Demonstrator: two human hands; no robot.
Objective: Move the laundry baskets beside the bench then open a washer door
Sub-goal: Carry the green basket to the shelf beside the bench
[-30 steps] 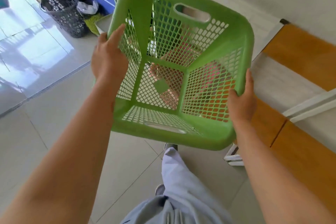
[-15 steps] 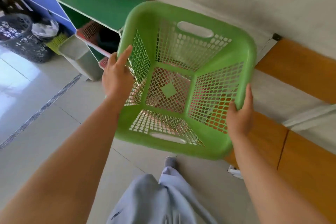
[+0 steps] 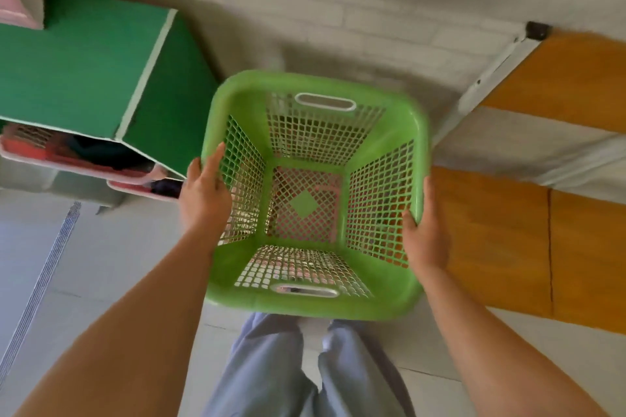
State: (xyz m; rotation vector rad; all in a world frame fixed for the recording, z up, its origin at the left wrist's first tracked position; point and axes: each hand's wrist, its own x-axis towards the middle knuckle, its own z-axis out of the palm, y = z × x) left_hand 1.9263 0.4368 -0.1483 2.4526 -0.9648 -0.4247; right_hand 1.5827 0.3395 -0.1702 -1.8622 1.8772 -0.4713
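I hold an empty green plastic laundry basket in front of me, seen from above, its lattice walls and two slot handles showing. My left hand grips the left rim, thumb over the edge. My right hand grips the right rim from outside. A pink basket shows through the lattice bottom, right below the green one. The wooden bench with orange slats and a white frame lies just right of the basket. No washer is in sight.
A green shelf unit stands at the left with pink baskets of clothes in its lower compartments. A grey brick wall runs behind. My legs in grey trousers stand on the tiled floor.
The view has swung right and down; the basket now hangs lower and more level, between the shelf and the bench, over the pink basket. Both hands keep their grip on the rims.
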